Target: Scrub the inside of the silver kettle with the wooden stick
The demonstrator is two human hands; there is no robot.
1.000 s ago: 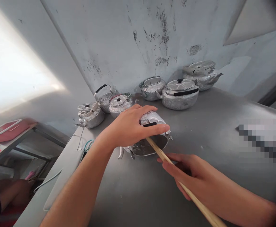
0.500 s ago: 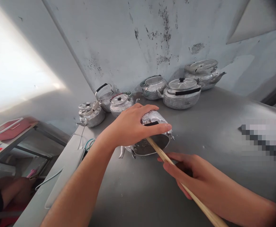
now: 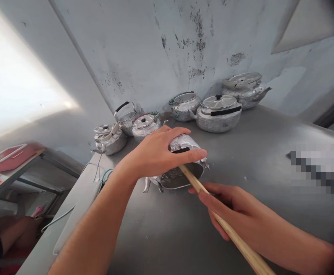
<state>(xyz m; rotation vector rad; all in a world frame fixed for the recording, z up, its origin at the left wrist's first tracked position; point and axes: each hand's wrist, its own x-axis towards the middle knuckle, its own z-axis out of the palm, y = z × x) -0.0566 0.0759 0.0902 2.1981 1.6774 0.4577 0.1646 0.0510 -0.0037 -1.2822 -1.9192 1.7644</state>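
Note:
A dented silver kettle point(image 3: 185, 142) lies tipped on its side on the grey table point(image 3: 161, 236), its open mouth facing me and its spout to the left. My left hand point(image 3: 161, 151) is wrapped over its upper side, thumb across the black-gripped handle. A long wooden stick point(image 3: 235, 236) runs from the lower right into the kettle's mouth; its far tip is hidden inside. My right hand point(image 3: 227, 210) is closed around the stick just outside the mouth.
Several silver kettles, among them one with a black lid knob point(image 3: 218, 114), stand along the stained wall point(image 3: 155, 57). A pale flat box with cables point(image 3: 78, 217) lies at the table's left edge. Beyond it are a shelf with a pink basket point(image 3: 8, 156) and a person's bare leg point(image 3: 15, 233).
Almost nothing differs. The view has shifted very slightly, and my right hand with the stick sits a touch further left. Both hands keep their hold.

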